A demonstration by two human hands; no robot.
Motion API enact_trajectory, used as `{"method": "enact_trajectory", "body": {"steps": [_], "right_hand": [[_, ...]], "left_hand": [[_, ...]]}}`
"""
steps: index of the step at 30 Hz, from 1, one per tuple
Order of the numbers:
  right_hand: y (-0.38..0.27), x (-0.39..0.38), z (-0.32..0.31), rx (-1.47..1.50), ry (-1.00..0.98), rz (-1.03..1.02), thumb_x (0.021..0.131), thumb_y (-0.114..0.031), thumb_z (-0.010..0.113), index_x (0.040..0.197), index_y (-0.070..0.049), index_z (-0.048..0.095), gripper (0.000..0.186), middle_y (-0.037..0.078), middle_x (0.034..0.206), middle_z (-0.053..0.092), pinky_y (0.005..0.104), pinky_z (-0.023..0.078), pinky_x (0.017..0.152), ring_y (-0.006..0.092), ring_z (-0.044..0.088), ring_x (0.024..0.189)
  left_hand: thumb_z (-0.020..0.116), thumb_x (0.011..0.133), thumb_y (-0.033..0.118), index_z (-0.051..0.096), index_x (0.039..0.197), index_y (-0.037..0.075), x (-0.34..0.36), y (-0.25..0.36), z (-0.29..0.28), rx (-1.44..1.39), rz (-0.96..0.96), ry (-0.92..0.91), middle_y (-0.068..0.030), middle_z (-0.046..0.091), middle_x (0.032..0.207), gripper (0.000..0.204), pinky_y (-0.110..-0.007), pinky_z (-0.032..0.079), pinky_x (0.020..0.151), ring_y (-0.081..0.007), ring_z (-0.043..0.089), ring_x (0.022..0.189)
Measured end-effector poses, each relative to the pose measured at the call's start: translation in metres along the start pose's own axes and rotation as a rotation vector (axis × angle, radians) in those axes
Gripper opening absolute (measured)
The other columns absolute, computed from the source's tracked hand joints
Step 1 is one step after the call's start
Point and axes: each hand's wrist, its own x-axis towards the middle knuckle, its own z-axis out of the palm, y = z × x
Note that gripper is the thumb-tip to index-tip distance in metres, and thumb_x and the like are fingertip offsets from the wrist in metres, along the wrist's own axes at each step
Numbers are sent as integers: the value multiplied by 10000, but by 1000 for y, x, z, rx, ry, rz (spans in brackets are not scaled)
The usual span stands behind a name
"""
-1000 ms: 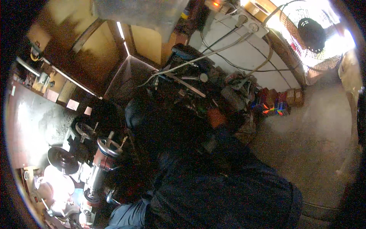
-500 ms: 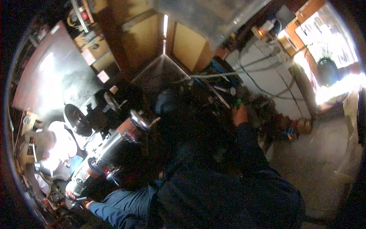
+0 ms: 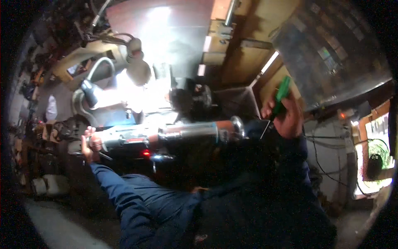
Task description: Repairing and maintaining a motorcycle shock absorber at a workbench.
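Note:
A long machine with a silver cylindrical body (image 3: 188, 132) and reddish-brown bands lies across the middle, in front of me. My left hand (image 3: 90, 146) is at its left end, fingers curled against the rounded end piece. Raised beyond the machine's right end, my right hand (image 3: 289, 118) grips a green-handled tool (image 3: 282, 92), whose exact kind I cannot make out. A thin metal rod (image 3: 265, 129) shows just below that hand. Under the machine glows a small red light (image 3: 146, 153).
A bright lamp (image 3: 93, 93) on a curved arm lights the bench behind the machine. A large reddish sheet (image 3: 182, 33) stands at the back. To the far right is a fan (image 3: 375, 166) by a bright window. Clutter fills the left side.
My view has swung left, bringing the machine to the centre. My right hand has come up from the cluttered shelf area with the green-handled tool. My left hand stays at the machine's end.

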Motion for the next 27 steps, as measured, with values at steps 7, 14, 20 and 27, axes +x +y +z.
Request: {"method": "enact_trajectory", "body": {"steps": [7,14,20,27], "right_hand": [[-31,-19,-90,-795,116,383,898,-346,582,972,-42,584,313,4,633,511,278,396,464,117,503,529],[51,-199,-318,-1808,271,1035,881,-242,579,993,-82,683,221,142,912,673,480,497,727,329,626,832],[142,-284,-358,-2130,-90,1025,921,-313,511,997,-52,666,313,159,891,654,450,501,704,316,613,783],[64,-121,-207,-406,551,204,935,-376,511,977,-28,577,357,63,673,504,331,440,567,193,503,588]], "left_hand": [[438,963,262,601,1119,21,11,20,-73,-595,-454,4,-146,561,1280,330,-402,335,1079,-251,499,1212],[457,943,227,616,1001,34,39,-24,-74,-596,-536,110,-158,574,1235,256,-427,270,1107,-281,466,1236],[439,939,294,532,1222,13,53,10,-98,-567,-607,-556,-145,495,1350,410,-445,277,1103,-300,423,1283],[481,895,250,616,1075,-29,16,15,-40,-566,-538,-234,-278,523,1261,359,-460,442,950,-339,559,1082]]}}
